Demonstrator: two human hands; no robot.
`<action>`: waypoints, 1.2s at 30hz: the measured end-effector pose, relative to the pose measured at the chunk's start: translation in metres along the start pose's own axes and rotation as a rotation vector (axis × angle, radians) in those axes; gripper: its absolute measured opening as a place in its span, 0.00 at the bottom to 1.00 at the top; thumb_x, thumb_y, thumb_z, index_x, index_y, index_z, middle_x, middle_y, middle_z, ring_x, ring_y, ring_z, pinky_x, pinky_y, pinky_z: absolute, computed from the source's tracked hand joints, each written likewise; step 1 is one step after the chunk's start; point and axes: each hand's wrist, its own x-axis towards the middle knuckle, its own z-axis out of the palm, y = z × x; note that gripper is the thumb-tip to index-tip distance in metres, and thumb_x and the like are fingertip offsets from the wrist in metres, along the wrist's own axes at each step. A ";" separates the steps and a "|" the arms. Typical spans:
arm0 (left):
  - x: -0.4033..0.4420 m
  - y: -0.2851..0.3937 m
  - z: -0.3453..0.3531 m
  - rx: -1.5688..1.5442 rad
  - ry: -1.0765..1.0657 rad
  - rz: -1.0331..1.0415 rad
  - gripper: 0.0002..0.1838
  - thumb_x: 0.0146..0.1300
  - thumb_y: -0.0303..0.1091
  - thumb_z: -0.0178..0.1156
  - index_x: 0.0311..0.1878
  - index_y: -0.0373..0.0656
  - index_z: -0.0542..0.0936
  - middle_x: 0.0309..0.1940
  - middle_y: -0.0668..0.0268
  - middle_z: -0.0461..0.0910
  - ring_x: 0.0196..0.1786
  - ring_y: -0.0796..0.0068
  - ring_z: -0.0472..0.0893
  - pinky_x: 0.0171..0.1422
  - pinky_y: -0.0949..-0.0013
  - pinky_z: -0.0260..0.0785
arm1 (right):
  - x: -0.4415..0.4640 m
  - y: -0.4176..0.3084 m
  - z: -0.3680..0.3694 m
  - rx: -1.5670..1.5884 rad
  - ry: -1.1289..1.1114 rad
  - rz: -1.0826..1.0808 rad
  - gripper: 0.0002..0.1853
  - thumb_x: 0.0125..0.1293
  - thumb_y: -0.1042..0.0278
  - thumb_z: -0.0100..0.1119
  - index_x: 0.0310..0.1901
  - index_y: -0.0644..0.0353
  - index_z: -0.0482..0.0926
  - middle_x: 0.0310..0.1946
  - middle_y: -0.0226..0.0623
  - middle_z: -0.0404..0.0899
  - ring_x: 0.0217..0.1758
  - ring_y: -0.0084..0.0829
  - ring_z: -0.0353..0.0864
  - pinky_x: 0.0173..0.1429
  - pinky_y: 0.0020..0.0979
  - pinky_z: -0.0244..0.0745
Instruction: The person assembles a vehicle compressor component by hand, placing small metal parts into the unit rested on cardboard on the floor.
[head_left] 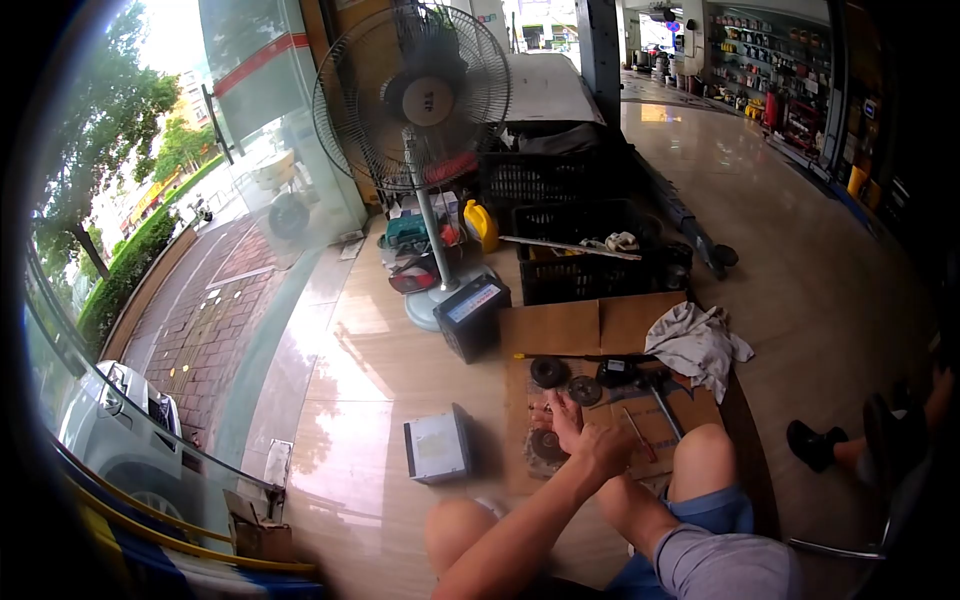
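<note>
My right hand (565,417) is above the cardboard (555,325), near a round dark part (546,446), with its fingers apart and nothing visible in them. My left hand (606,450) lies across my right wrist, its fingers curled; what they hold, if anything, is hidden. Beyond the hands lie a dark ring-shaped part (548,373), a toothed disc (584,390) and a black device (617,373). A tool with a long shaft (664,408) and a thin red rod (640,435) lie to the right.
A white rag (695,345) lies on the cardboard's right corner. Left of it stand a battery (473,315) and a white-topped box (437,446). A fan (427,102), a yellow jug (480,226) and black crates (575,275) are behind. A person's shoe (815,445) is at right.
</note>
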 end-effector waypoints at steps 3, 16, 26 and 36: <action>-0.002 0.001 -0.004 0.005 -0.015 -0.014 0.11 0.55 0.31 0.59 0.41 0.47 0.86 0.40 0.59 0.86 0.45 0.58 0.86 0.46 0.57 0.77 | -0.007 -0.013 0.001 -0.275 0.018 -0.056 0.20 0.74 0.47 0.50 0.49 0.57 0.77 0.34 0.35 0.84 0.29 0.24 0.83 0.35 0.25 0.79; 0.001 0.002 -0.002 0.007 0.022 0.017 0.10 0.56 0.32 0.59 0.39 0.47 0.86 0.39 0.60 0.86 0.44 0.59 0.86 0.44 0.56 0.77 | -0.006 0.013 0.004 -0.571 0.060 -0.497 0.18 0.73 0.54 0.50 0.51 0.59 0.79 0.36 0.41 0.84 0.35 0.36 0.85 0.38 0.33 0.76; 0.007 0.000 0.004 0.023 0.010 -0.015 0.12 0.57 0.31 0.57 0.41 0.50 0.86 0.39 0.60 0.85 0.44 0.59 0.86 0.44 0.56 0.77 | -0.005 -0.010 0.001 -0.481 0.050 -0.119 0.21 0.72 0.47 0.51 0.41 0.58 0.82 0.32 0.35 0.84 0.31 0.29 0.84 0.33 0.30 0.76; 0.013 -0.002 0.011 0.041 -0.002 -0.016 0.11 0.57 0.30 0.57 0.40 0.49 0.86 0.38 0.60 0.86 0.42 0.59 0.86 0.43 0.57 0.77 | 0.004 0.016 0.001 -0.653 0.060 -0.492 0.21 0.71 0.56 0.51 0.58 0.61 0.75 0.46 0.42 0.84 0.40 0.40 0.85 0.46 0.34 0.79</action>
